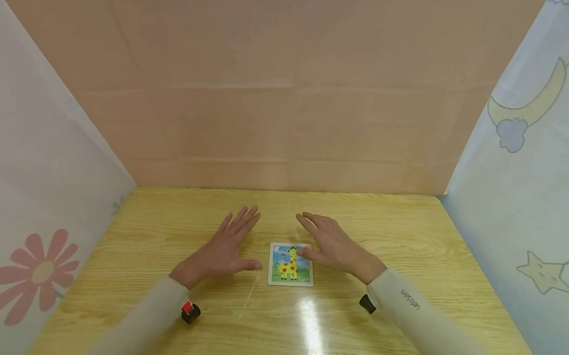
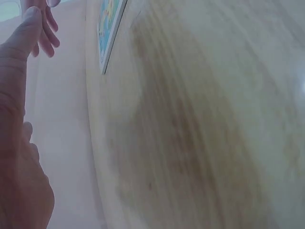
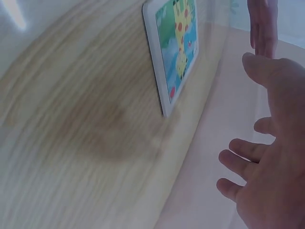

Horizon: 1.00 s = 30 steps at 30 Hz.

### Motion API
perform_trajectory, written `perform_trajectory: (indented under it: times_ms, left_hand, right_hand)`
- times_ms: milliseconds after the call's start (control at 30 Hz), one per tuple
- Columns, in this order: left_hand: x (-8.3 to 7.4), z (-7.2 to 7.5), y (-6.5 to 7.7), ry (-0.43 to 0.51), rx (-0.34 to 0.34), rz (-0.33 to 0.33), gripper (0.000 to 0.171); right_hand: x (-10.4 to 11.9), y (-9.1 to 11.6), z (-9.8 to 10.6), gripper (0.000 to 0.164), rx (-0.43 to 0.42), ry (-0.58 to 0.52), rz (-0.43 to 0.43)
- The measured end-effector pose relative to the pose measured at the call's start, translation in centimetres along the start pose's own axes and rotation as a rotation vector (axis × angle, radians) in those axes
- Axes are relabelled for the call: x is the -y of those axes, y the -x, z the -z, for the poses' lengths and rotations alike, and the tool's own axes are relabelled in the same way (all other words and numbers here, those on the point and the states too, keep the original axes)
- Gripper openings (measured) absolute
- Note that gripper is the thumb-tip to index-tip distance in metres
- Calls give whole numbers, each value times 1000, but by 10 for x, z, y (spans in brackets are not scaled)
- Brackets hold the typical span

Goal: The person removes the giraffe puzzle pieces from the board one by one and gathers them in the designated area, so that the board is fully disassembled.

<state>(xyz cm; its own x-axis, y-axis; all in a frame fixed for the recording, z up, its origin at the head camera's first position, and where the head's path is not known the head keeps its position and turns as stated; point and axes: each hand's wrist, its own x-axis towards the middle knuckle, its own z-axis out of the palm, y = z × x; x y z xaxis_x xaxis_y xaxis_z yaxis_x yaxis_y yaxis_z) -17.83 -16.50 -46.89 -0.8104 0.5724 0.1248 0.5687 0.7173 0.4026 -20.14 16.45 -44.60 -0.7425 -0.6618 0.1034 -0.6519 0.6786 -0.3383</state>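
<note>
One giraffe card (image 1: pixel 290 266) flat on a wood-grain table (image 1: pixel 377 338)

Starting at the near side: pale left sleeve (image 1: pixel 139 320) in from the near left, matching right sleeve (image 1: pixel 436 330) in from the near right, with some dark lettering (image 1: pixel 410 299) along it. At each cuff, a small black gadget: left gadget (image 1: pixel 192 317) with a red bit on top, right gadget (image 1: pixel 367 304) all black. Also a bright streak of glare (image 1: pixel 312 334) on the tabletop, just to the near side of the card.

Then the card itself, square with a pale border, yellow giraffe with red spots on blue and green, right between both hands. Left hand (image 1: pixel 217 254): fingers straight and fanned, thumb just beside the card's left edge. Right hand (image 1: pixel 336 248): fingers stretched out, thumb over the card's right edge from the head view, but apart from it going by the right wrist view. Fingers and thumb well apart on both, clamped on nothing.

Far end: creased tan backdrop (image 1: pixel 294 92). Pink flower (image 1: pixel 43 272) on the left sheet (image 1: pixel 34 159), pale moon (image 1: pixel 546 100) and star (image 1: pixel 545 271) on the right one.
</note>
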Motion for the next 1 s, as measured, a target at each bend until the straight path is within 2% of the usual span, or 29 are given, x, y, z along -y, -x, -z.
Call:
perform_trajectory:
  times_ms: [233, 533, 733, 1000]
  left_hand:
    - [-2, -16, -1, 42, 63, 30, 121]
    - [-16, -31, -7, 77, 134, 35, 121]
    - [-20, -39, -8, 34, 207, 60, 122]
    - [-17, -45, -9, 7, 244, 44, 119]
  right_hand:
    - [10, -11, -21, 72, 14, -28, 0]
    - [22, -20, -37, 58, 41, -14, 30]
    - [25, -24, -43, 55, 63, 3, 38]
    - [25, -27, -50, 52, 83, -24, 37]
